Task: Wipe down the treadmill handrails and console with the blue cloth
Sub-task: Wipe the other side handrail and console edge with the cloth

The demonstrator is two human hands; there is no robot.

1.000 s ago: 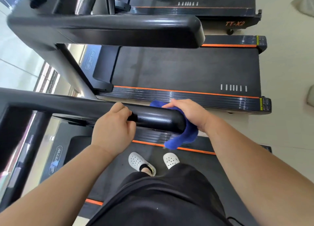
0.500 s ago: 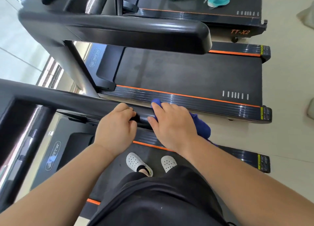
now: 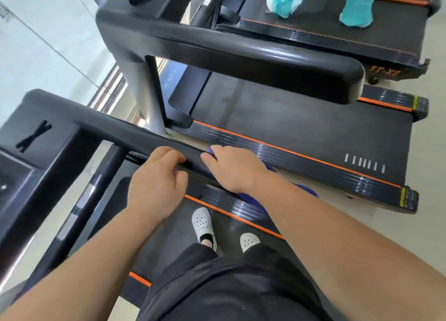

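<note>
Fingers (image 3: 213,153) of right hand (image 3: 235,170) hold blue cloth (image 3: 306,190) on handrail (image 3: 135,132).

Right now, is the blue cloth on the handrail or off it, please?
On: the blue cloth drapes over the handrail beneath the right hand.

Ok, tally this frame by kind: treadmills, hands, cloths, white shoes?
Treadmills: 3, near, middle, far
Hands: 2, left hand gripping the handrail, right hand holding the cloth on it
Blue cloth: 1
White shoes: 2
Total: 8
</note>
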